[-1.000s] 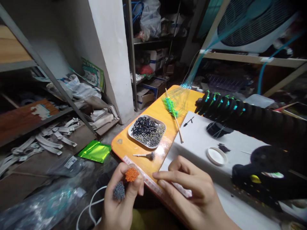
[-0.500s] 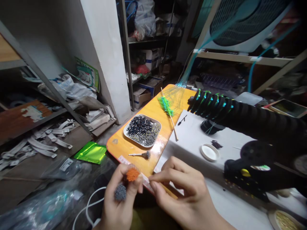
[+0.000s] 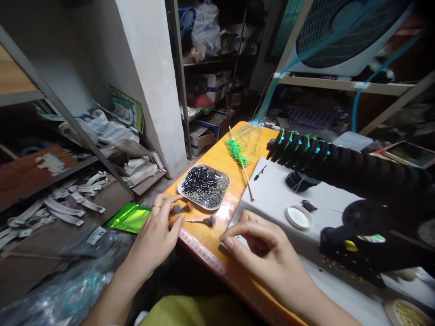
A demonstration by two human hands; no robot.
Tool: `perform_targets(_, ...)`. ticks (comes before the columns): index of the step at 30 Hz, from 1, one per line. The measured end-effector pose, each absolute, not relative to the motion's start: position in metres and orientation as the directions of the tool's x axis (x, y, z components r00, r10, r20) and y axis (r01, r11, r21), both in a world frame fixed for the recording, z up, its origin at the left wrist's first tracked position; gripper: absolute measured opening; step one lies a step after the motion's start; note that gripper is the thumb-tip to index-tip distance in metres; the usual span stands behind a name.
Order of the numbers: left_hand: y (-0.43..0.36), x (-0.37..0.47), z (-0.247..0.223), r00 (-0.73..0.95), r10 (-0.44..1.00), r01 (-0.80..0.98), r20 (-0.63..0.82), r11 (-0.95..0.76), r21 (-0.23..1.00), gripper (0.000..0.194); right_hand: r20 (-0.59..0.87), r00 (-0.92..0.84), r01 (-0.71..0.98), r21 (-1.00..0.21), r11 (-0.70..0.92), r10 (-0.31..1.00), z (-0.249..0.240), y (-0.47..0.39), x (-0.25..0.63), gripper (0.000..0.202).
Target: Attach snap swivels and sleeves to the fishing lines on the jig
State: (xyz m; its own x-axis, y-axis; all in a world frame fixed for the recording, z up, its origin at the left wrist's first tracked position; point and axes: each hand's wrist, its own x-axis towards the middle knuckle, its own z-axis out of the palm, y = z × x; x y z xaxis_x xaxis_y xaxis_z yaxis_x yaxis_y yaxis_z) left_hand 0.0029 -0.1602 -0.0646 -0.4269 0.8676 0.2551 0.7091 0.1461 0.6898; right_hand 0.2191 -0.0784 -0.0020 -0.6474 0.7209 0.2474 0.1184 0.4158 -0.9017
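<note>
My left hand (image 3: pixel 161 226) is at the near left corner of the orange table (image 3: pixel 217 231), its thumb and fingers apart around a dark grey and orange tufted bundle (image 3: pixel 181 208) on the tabletop. Just right of it lies a white-stemmed piece with a grey tuft (image 3: pixel 204 221). Behind both sits a white tray (image 3: pixel 222 206) of small black and grey tubular pieces. Over the table's front part, my right hand (image 3: pixel 258 244) has thumb and forefinger pressed together; what they pinch, if anything, is too small to make out.
A green tufted stick (image 3: pixel 243 165) lies farther back. On the right are a black ribbed roll (image 3: pixel 322 154), a white round lid (image 3: pixel 299 217) and a black geared device (image 3: pixel 363 219). A shiny green packet (image 3: pixel 129 217) is left of the table.
My left hand has moved forward from the table's front edge to the tabletop and opened around the orange and grey tufts it held. My right hand has shifted slightly and stays pinched.
</note>
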Motion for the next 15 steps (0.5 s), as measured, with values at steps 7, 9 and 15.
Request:
perform_targets(7, -0.180, 0.062, -0.058, -0.297, 0.954, 0.012, 0.042, -0.040, 0.999, 0.024, 0.195, -0.628, 0.120, -0.933, 0.341, 0.754, -0.010, -0.082, 0.219, 0.022)
perform_targets(9, -0.180, 0.078, -0.059, -0.254, 0.967, -0.216, -0.019, -0.037, 0.976, 0.025, 0.167, -0.637, 0.089, -0.954, 0.286, 0.753, -0.012, -0.083, 0.219, 0.022)
perform_targets(15, -0.177, 0.101, -0.060, -0.268, 0.957, -0.416, -0.112, -0.010, 0.909, 0.027, 0.081, -0.685, -0.224, -0.969, -0.104, 0.724, -0.022, -0.089, 0.218, 0.010)
